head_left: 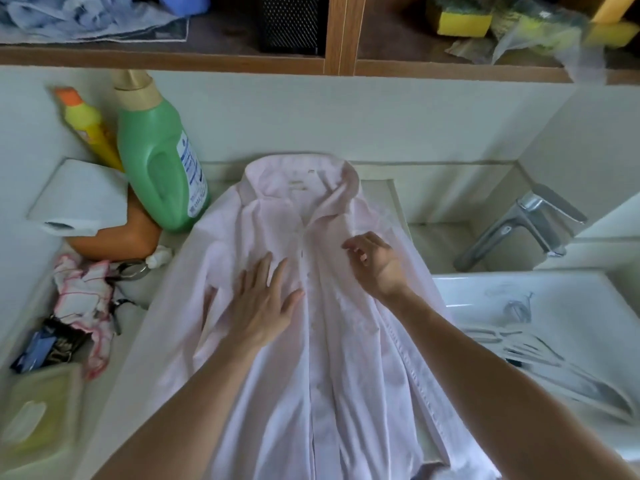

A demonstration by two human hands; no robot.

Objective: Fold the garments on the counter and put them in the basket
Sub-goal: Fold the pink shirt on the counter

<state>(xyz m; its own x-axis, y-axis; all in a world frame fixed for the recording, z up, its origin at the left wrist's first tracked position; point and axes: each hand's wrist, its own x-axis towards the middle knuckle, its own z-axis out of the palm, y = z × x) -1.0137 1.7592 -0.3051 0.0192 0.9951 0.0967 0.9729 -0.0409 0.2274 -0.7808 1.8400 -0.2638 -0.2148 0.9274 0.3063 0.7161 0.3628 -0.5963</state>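
Smoothing stage: the pink shirt (346, 358) lies front-up on the counter (135, 327), collar far. Left hand (263, 299) presses flat, fingers spread; right hand (374, 261) hovers loosely curled, holding nothing (no basket in sight). Next, likely, a side folds inward.

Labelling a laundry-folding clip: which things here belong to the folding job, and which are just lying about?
Job: pale pink collared shirt; left hand flat on it; right hand over it.
Lying about: green plastic detergent bottle; yellow bottle with orange cap; chrome tap; yellow sponges.
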